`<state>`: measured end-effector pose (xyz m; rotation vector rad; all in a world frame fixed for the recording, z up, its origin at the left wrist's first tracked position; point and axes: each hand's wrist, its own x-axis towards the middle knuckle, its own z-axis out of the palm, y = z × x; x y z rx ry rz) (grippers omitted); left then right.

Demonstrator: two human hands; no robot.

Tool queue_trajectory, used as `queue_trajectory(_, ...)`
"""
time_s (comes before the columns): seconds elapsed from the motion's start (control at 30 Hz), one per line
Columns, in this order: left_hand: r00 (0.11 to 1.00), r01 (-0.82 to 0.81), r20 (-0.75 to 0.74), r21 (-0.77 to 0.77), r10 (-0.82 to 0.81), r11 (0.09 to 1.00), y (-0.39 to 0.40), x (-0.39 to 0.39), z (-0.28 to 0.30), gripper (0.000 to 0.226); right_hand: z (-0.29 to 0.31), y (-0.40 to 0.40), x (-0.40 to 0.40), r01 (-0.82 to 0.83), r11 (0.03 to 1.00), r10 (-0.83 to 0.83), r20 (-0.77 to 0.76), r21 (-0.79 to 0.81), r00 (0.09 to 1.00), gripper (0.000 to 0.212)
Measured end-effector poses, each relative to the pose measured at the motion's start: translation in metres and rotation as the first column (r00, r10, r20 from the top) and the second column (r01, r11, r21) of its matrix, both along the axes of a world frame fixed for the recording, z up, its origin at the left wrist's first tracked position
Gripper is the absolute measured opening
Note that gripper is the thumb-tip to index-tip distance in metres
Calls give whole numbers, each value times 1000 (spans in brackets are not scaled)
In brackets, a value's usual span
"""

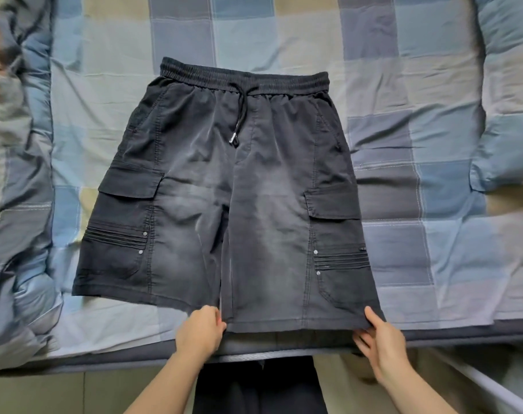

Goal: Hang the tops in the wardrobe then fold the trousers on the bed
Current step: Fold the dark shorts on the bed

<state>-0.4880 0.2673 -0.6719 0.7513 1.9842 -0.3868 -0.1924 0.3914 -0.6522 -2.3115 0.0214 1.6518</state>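
The black cargo shorts (224,186) lie flat on the bed (403,144), both hands, left hand (200,330) and right hand (380,339), pinching one leg's hem, so folding seems next: probably this leg over the other.

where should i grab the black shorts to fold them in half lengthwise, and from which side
Grip the black cargo shorts along one outer side, at the hem corner and the waistband end, coming from that side. They lie flat, front up, legs toward the bed edge. The right hand already pinches the right hem corner and the left hand the inner hem, so carrying the right side over looks easiest.
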Motion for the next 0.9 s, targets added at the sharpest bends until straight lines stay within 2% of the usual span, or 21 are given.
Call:
queue_trajectory(0.1,1000,13,-6,1,-13,1000,-10,10,2,16,-5,-8,4,-171,938,163,-51,-302,985,21)
queue_trajectory(0.13,1000,-1,-19,6,1,1000,-12,12,3,15,-5,-6,6,-230,908,240,-17,-351,971,20)
queue_trajectory(0.17,999,-19,-43,24,20,1000,-13,13,5,11,-6,-2,8,-343,866,389,59,-363,919,19)
queue_trajectory(0.23,992,-64,-103,132,78,989,-7,14,9,7,-10,18,12,-616,726,686,266,-306,677,21)
queue_trajectory(0.27,988,-64,-122,218,93,974,-1,15,11,9,-14,33,10,-688,685,722,351,-239,596,24)
queue_trajectory(0.37,980,-137,-82,393,183,909,26,19,17,21,-17,80,-6,-740,669,707,363,-68,606,11)
queue_trajectory(0.47,953,-244,-21,534,301,809,67,10,15,27,-31,133,-31,-814,579,738,391,49,549,21)
queue_trajectory(0.53,970,-120,-83,648,227,752,101,-1,10,33,-40,178,-56,-820,552,697,454,154,554,25)
queue_trajectory(0.6,965,90,-235,717,117,691,135,-15,6,43,-44,220,-84,-800,546,670,443,249,595,21)
queue_trajectory(0.63,957,170,-283,726,64,666,152,-22,2,50,-46,241,-97,-776,562,653,424,285,628,20)
queue_trajectory(0.7,959,244,-276,698,-62,673,177,-32,-7,63,-50,276,-117,-737,576,614,410,352,675,25)
queue_trajectory(0.8,960,276,-203,568,-193,776,197,-36,-25,76,-60,318,-139,-723,557,535,489,410,689,25)
queue_trajectory(0.83,950,308,-218,525,-224,794,202,-33,-30,77,-61,331,-147,-715,555,539,471,425,698,25)
queue_trajectory(0.9,890,443,-337,487,-306,753,213,-24,-31,76,-61,353,-165,-688,567,578,376,452,724,26)
